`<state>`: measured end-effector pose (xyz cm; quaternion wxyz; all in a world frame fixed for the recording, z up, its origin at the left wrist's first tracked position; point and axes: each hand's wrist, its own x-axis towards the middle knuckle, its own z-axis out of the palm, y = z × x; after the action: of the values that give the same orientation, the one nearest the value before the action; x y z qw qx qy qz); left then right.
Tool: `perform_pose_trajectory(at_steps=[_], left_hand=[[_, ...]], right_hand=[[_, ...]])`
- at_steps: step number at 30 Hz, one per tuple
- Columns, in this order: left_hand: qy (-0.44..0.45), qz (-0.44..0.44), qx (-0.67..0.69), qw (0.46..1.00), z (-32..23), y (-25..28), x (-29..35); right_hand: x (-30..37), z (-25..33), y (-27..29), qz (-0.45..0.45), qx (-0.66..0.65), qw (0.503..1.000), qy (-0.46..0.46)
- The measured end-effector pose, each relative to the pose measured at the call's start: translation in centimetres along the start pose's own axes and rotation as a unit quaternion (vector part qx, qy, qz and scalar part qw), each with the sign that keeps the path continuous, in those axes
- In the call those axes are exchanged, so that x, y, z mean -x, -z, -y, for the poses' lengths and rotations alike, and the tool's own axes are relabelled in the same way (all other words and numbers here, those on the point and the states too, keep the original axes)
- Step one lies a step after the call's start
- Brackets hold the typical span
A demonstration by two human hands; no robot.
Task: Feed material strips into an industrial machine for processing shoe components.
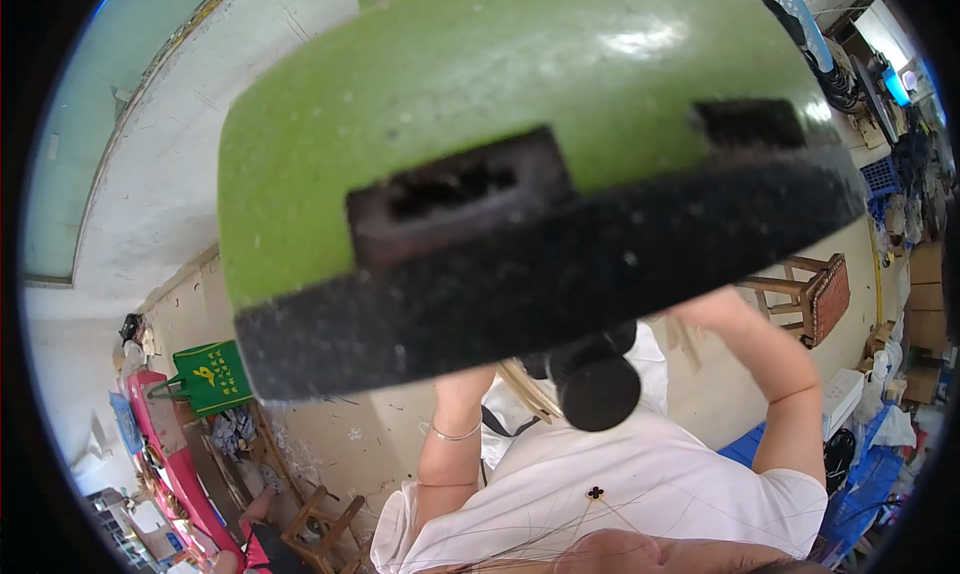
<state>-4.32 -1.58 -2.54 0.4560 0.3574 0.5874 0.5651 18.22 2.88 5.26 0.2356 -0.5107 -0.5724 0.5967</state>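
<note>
A large green housing [480,104] with a black lower rim [550,264] fills the upper middle, very close; its kind is unclear. Two dark rectangular openings show in its side. Below the rim sticks out a round black knob [600,392]. My left hand [466,385], with a thin bracelet at the wrist, disappears behind the rim left of the knob. On the other side, my right hand [708,310] is also largely covered by the rim. Their fingers are hidden, so what they hold cannot be seen. Pale, thin strips [530,390] show between my left hand and the knob.
A wooden stool with a reddish-brown seat [826,300] stands at right, near boxes and bags [890,374]. At left are a green bag [213,377], a pink-covered surface [180,479] and a wooden stool [322,529]. Part of another person [262,529] shows at lower left.
</note>
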Motion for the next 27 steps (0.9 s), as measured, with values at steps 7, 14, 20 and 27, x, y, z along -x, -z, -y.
perform_pose_trajectory(at_steps=[7, 14, 20, 27], left_hand=[[-0.033, 0.011, -0.049, 0.998, 2.3, -0.4, -1.0], [-0.029, -0.002, -0.050, 0.998, 2.6, 0.7, -0.9], [-0.080, 0.039, -0.133, 0.987, 0.9, 1.1, -0.8], [-0.089, 0.024, -0.104, 0.990, -0.4, 1.6, -0.9]], right_hand=[[-2.0, 2.6, 3.0, 0.022, 0.075, 0.997, -0.003], [-3.7, 2.8, 3.3, 0.087, 0.054, 0.994, -0.030], [-3.9, 4.1, 2.8, 0.104, 0.084, 0.991, -0.004], [-3.9, 6.1, 1.3, 0.124, 0.128, 0.983, 0.052]])
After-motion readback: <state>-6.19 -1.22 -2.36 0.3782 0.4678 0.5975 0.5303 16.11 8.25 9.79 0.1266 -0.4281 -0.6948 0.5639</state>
